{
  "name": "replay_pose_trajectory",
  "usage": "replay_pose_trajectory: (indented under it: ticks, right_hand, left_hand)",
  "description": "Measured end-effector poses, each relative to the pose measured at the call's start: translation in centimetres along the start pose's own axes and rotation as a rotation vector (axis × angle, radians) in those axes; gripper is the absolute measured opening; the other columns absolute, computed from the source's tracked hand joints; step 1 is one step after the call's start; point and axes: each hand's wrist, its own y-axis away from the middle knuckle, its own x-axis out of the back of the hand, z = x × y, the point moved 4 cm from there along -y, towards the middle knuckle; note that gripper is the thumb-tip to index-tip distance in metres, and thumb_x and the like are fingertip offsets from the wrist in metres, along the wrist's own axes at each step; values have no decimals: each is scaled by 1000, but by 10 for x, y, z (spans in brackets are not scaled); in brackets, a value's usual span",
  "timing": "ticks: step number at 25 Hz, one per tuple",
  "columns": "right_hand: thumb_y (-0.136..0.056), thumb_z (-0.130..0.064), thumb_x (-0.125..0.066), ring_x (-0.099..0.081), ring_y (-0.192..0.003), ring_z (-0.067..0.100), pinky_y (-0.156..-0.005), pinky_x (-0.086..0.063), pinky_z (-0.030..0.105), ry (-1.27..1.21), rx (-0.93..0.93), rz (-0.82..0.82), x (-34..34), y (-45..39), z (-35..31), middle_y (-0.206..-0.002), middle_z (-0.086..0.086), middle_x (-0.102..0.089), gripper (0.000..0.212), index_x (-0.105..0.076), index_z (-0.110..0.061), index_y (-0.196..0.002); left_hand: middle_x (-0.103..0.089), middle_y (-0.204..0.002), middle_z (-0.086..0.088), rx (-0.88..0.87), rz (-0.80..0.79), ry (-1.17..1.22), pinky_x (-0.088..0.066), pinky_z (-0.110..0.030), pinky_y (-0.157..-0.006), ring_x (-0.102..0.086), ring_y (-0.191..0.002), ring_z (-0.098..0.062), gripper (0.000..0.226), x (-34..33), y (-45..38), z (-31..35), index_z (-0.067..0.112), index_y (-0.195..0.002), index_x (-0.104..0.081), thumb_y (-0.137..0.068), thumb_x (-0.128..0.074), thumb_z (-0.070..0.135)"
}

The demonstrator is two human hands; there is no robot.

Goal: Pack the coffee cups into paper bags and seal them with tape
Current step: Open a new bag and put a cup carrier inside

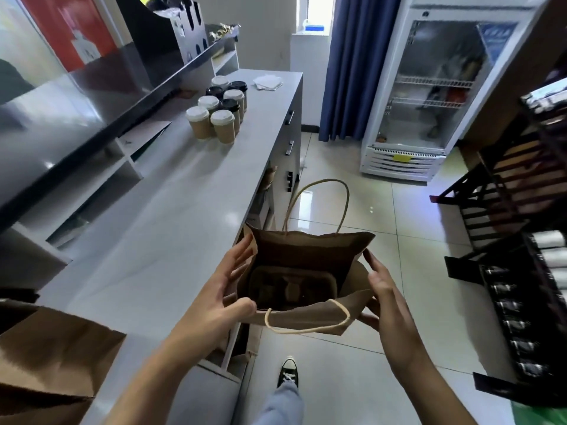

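I hold an open brown paper bag (310, 250) in the air just off the counter's right edge, above the floor. A brown pulp cup carrier (291, 286) lies in its bottom with no cups in it. My left hand (221, 289) presses the bag's left side with spread fingers, thumb at the near rim. My right hand (386, 292) holds the bag's right side, fingers round the wall. Several lidded coffee cups (219, 110), with white and black lids, stand clustered far back on the grey counter (153, 240).
A second brown paper bag (52, 357) lies at the counter's near left. White napkins (267, 81) sit at the counter's far end. A glass-door fridge (429, 96) stands at the back right, dark shelving (521, 240) along the right. My shoe (288, 371) is on the tiled floor.
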Motion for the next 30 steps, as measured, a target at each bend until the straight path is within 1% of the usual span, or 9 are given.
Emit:
replay_pose_trajectory:
  ticks: [3,6,9,11,15,18,22,27,30]
  right_hand:
    - [-87,-58,-38,-59,-107,-19,-71,-53,10,19,-3,19,-13,-51,-17,-135,-34,-53,49,-45,-66,-134]
    - [-87,-59,-37,-58,-115,-10,-71,-54,11,29,9,14,-32,-101,-35,-136,-32,-54,50,-45,-65,-136]
    - [-87,-59,-36,-55,-122,-4,-71,-53,11,54,15,15,-49,-145,-45,-143,-25,-51,56,-41,-61,-143]
    - [-87,-60,-35,-54,-127,2,-73,-53,13,70,14,4,-57,-169,-51,-151,-19,-47,61,-38,-57,-148]
    - [-88,-59,-35,-50,-118,-11,-71,-53,7,91,22,-5,-64,-208,-60,-151,-22,-43,62,-37,-55,-150]
    - [-88,-60,-36,-53,-125,-5,-73,-54,12,80,-1,-13,-65,-238,-61,-147,-26,-47,61,-38,-56,-149]
    - [-87,-58,-36,-57,-106,-19,-71,-53,8,75,0,-34,-63,-283,-66,-128,-41,-48,59,-39,-57,-146]
    - [-87,-60,-34,-53,-119,-2,-72,-54,13,79,-26,-86,-49,-352,-73,-144,-23,-45,63,-35,-55,-150]
    - [-87,-62,-35,-53,-129,8,-83,-52,20,77,-32,-125,-36,-401,-82,-153,-17,-43,63,-34,-56,-150]
  left_hand:
    - [-41,-146,41,-10,-4,32,-44,-41,-110,-35,-139,14,92,20,-51,0,60,-149,-28,-75,-58,15]
    - [-43,-147,37,-22,22,71,-47,-36,-107,-36,-141,9,92,46,-98,-4,59,-149,-29,-74,-57,15]
    - [-41,-143,44,-29,34,73,-45,-17,-95,-35,-137,16,90,68,-140,-10,65,-146,-27,-75,-59,20]
    - [-39,-140,49,-23,40,75,-42,-10,-90,-35,-134,20,89,78,-161,-13,68,-144,-26,-76,-59,23]
    - [-39,-145,45,-12,31,86,-43,-15,-95,-35,-137,17,89,89,-199,-18,68,-145,-26,-78,-57,20]
    - [-39,-145,45,6,33,82,-46,-8,-90,-34,-137,18,90,92,-226,-20,67,-146,-25,-78,-57,18]
    - [-36,-153,33,37,67,74,-42,-26,-105,-33,-139,15,91,94,-264,-21,67,-147,-23,-76,-58,21]
    - [-35,-155,29,62,101,60,-41,-22,-103,-32,-142,11,92,85,-320,-14,67,-147,-23,-76,-59,21]
    - [-35,-154,32,69,133,53,-39,-17,-101,-32,-141,13,92,76,-358,-1,68,-146,-22,-76,-60,22]
